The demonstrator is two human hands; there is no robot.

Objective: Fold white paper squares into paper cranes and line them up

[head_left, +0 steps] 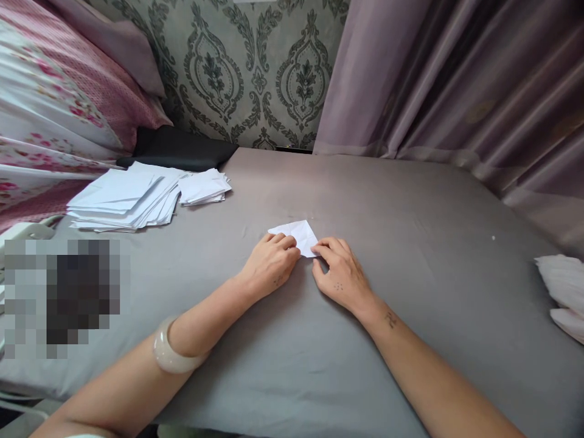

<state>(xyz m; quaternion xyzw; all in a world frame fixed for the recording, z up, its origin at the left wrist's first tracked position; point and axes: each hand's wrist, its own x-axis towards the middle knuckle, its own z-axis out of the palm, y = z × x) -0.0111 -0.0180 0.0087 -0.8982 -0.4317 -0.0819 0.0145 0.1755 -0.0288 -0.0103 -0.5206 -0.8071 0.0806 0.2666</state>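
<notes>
Before me spreads a grey sheet (410, 213), lightly creased. Beyond it I face a wall (259, 67) patterned in dark ornate medallions. Mauve curtains (429, 79) hang in folds to my right; floral fabric (50, 85), pink and white, drapes on my left. The light is soft.

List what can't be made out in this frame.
All in the head view:
- White paper piece: lower left part, covered by the left hand.
- Left hand: fingertips, curled out of sight behind its own knuckles.
- Pixelated patch: whatever lies behind it, masked by the blocks.
- Crumpled white item: its full shape, cut off by the right edge.
- Dark wrist marks: too small to read.
</notes>
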